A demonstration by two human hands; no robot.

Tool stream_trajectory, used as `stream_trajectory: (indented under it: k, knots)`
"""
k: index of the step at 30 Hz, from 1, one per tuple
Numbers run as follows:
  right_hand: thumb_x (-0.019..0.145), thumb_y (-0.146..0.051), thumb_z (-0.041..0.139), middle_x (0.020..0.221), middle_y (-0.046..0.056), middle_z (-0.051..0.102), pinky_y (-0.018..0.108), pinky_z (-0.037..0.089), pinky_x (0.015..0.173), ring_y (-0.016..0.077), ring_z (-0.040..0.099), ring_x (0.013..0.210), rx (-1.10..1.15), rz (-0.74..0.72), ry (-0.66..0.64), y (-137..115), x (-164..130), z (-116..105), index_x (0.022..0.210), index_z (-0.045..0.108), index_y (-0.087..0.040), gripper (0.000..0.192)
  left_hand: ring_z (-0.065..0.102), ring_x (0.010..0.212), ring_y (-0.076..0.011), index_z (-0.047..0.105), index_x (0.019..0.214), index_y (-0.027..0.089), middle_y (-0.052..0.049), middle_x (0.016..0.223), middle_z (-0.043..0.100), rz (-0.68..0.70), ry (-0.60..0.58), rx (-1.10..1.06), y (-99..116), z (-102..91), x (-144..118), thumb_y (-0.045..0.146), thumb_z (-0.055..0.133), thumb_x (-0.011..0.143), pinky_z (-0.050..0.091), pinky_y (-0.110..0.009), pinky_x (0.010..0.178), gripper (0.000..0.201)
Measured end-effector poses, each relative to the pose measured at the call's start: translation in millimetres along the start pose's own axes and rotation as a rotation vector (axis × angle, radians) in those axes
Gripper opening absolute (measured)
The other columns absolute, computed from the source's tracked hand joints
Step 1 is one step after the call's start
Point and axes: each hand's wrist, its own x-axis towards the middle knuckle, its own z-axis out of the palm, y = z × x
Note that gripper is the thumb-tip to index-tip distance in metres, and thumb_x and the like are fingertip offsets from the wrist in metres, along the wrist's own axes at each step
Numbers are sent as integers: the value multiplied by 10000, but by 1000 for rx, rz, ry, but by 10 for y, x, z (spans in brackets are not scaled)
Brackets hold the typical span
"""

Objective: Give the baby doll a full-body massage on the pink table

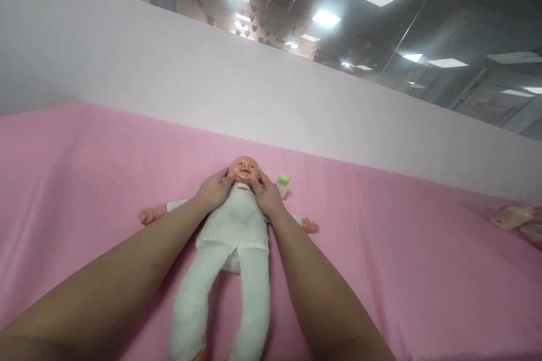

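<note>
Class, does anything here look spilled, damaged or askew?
Nothing clearly stands out. The doll lies face up, its head between the left hand and right hand; no spill shows near the green-capped bottle, and the pink cover is lightly creased.

Both arms (127,271) outstretched and convergent, left fingers (229,180) and right fingers (256,185) curved toward each other.
</note>
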Motion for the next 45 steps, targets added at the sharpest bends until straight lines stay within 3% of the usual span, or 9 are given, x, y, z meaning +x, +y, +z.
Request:
stream_trajectory:
  k: [6, 13, 19, 27, 33, 36, 40, 42, 45]
  knots:
    - [1024, -576, 366, 1513, 77, 532, 370, 330, 1208, 214, 465, 1430, -52, -16, 77, -31, -43, 10, 1474, 520, -198, 608, 649, 1167, -291, 653, 1281, 230, -77, 1286, 710, -18, 4, 8, 38, -17, -23, 627, 334, 984, 467, -391, 1003, 590]
    - [828, -645, 682, 1201, 69, 727, 375, 521, 956, 241, 691, 1046, -178, 20, 26, -161, -58, -7, 1386, 585, -258, 686, 687, 1054, -287, 654, 1244, 256, -59, 1167, 755, -65, -49, 53, 165, -57, -80, 656, 603, 843, 497, -356, 881, 568]
    - [850, -645, 645, 957, 65, 747, 347, 509, 831, 237, 682, 906, -292, 37, 44, -203, -68, -4, 1156, 690, -217, 528, 685, 1050, -283, 659, 1228, 246, -62, 1169, 754, -75, -41, 60, 161, -52, -75, 629, 588, 857, 497, -350, 869, 538]
    - [1003, -531, 448, 1101, 91, 751, 357, 489, 921, 250, 681, 1041, -300, -32, 36, -105, -46, -21, 1222, 666, -222, 436, 675, 1103, -286, 653, 1282, 267, -48, 1216, 742, -36, -4, 36, 25, -16, -22, 599, 454, 941, 485, -374, 951, 516]
    - [1048, -484, 306, 1152, 93, 744, 396, 483, 1004, 250, 670, 1102, -259, -28, 76, -60, -37, -17, 1188, 693, -208, 495, 660, 1155, -275, 695, 1221, 222, -73, 1236, 735, -28, 34, -2, -44, 17, 8, 517, 314, 1001, 467, -376, 1009, 530]
    - [1033, -512, 367, 1235, 73, 721, 377, 466, 1054, 228, 646, 1180, -198, -43, 84, -72, -46, -17, 1292, 653, -232, 477, 670, 1128, -274, 696, 1209, 234, -65, 1207, 746, -31, 23, 6, 1, -1, -13, 559, 293, 1005, 474, -381, 989, 557]
    - [912, -601, 598, 1249, 70, 714, 355, 497, 1010, 226, 674, 1128, -166, 2, 59, -143, -66, -21, 1468, 504, -257, 660, 686, 1066, -291, 668, 1252, 265, -49, 1177, 756, -49, -20, 51, 103, -35, -58, 672, 513, 890, 500, -367, 911, 567]
    - [835, -642, 678, 1170, 74, 739, 357, 521, 945, 241, 695, 1045, -206, 36, 35, -187, -73, -24, 1415, 554, -248, 712, 695, 1022, -293, 676, 1231, 267, -49, 1137, 766, -60, -31, 70, 137, -44, -72, 676, 596, 833, 510, -355, 869, 575]
    - [812, -658, 689, 1068, 73, 757, 364, 526, 873, 257, 694, 977, -282, 51, 14, -231, -75, -29, 1238, 666, -235, 601, 698, 1004, -287, 680, 1217, 268, -47, 1119, 769, -52, -33, 65, 140, -47, -72, 652, 620, 825, 511, -348, 863, 552]
